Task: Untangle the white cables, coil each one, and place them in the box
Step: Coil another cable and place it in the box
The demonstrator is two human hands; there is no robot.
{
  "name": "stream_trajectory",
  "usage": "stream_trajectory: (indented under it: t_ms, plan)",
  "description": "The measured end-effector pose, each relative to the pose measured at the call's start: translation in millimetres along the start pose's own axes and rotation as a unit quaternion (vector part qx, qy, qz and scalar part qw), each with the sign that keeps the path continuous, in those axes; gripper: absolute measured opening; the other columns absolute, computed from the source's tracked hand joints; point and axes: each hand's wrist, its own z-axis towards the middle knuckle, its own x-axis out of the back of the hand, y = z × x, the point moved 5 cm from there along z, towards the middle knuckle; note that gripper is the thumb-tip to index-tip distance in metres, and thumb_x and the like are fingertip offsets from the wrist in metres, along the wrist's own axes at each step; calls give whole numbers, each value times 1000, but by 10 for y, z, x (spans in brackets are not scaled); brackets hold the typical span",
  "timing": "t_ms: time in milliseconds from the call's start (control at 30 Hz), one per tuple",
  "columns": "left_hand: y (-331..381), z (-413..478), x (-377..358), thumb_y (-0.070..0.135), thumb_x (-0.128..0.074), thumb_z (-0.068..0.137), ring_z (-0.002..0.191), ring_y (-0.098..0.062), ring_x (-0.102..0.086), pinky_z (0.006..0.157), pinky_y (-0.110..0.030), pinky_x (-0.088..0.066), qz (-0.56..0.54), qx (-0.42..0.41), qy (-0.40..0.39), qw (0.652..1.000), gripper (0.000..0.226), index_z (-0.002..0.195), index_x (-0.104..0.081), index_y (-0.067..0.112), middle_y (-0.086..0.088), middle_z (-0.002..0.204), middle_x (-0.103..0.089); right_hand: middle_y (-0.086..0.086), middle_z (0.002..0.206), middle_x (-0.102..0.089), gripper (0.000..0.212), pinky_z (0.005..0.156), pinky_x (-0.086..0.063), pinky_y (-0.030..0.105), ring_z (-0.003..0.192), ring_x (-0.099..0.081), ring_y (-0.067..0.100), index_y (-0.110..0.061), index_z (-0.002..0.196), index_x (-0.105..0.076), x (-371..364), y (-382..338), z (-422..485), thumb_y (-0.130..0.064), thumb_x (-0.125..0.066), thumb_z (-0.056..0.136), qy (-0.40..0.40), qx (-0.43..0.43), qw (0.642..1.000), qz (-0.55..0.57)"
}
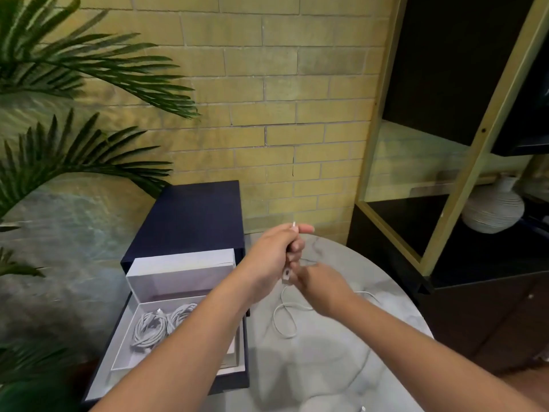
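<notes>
My left hand (pixel 277 254) is raised over the marble table and grips a white cable (pixel 283 318); one plug end sticks out above its index finger. My right hand (pixel 319 282) sits just below and to the right, fingers curled round the same cable near a second connector. The rest of the cable hangs in a loose loop onto the table, and another strand runs off to the right. Two coiled white cables (pixel 157 324) lie in the white tray of the open dark-blue box (pixel 178 264) at the left.
The round marble table (pixel 326 367) holds the box at its left edge. The box's dark-blue lid (pixel 190 215) stands behind it. Palm fronds (pixel 74 69) reach in from the left. A dark shelf unit with a white ribbed vase (pixel 493 208) stands at the right.
</notes>
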Motion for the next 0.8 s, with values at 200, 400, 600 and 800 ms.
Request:
stream_trajectory:
  t_ms: [200,400,600,800]
  plan:
    - [-60,186,215,4,-34,103,82,-9,-67,89,-24,-51,74,-22,18,997,25,100,-57,12,0,89,-70,12,94,-66,34,70,-51,44,88,-61,34,-13,104,-58,-5,-295,-227,-38,-35,103,-6,98,992,-78]
    - [-251,223,321,6,-38,101,91,4,-65,82,-12,-47,302,-41,5,952,25,85,-53,17,4,100,-72,1,85,-66,37,68,-45,35,79,-58,22,-17,91,-61,376,-206,-261,-42,-36,101,-41,94,994,-26]
    - [-318,159,376,12,-37,101,74,-13,-64,74,-34,-51,480,-44,-21,876,27,78,-50,22,8,84,-69,-5,71,-57,18,61,-42,35,65,-51,14,-22,105,-56,828,-61,-251,-32,-42,100,2,100,994,-36]
    - [-302,58,497,26,-32,103,76,-17,-54,70,-30,-42,415,-34,9,909,32,81,-54,23,4,73,-57,-10,63,-51,14,57,-38,35,62,-49,13,-22,97,-50,1151,226,-186,-34,-42,100,81,80,993,-19]
